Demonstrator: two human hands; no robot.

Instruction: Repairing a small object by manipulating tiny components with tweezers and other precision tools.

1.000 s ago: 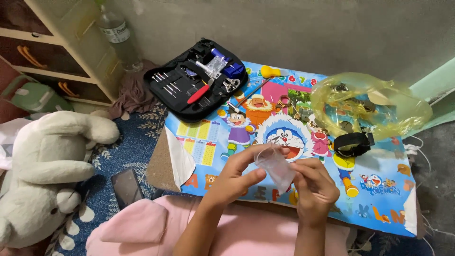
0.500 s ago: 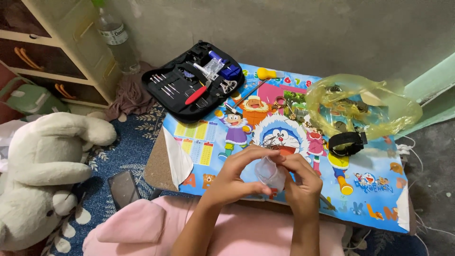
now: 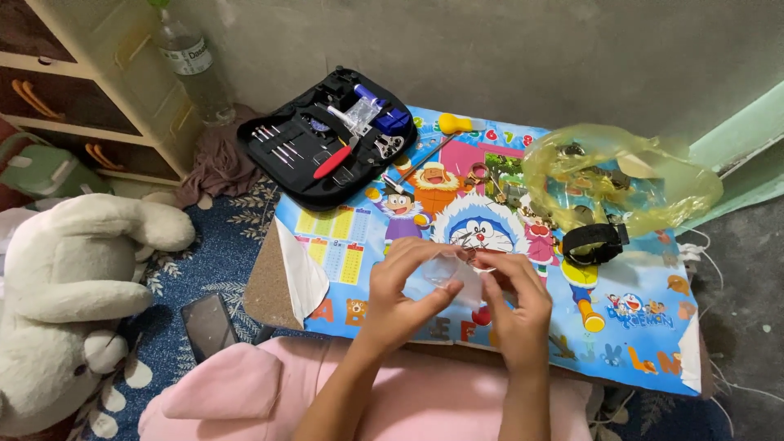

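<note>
Both hands, left hand and right hand, pinch a small clear plastic bag over the bench; a loose grip could spill tiny contents.

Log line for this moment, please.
left hand: pinching small clear plastic bag | right hand: pinching same bag | over cartoon-print table | open tool kit case beyond

Fingers hide much of the small clear bag; its contents too small to tell
</note>
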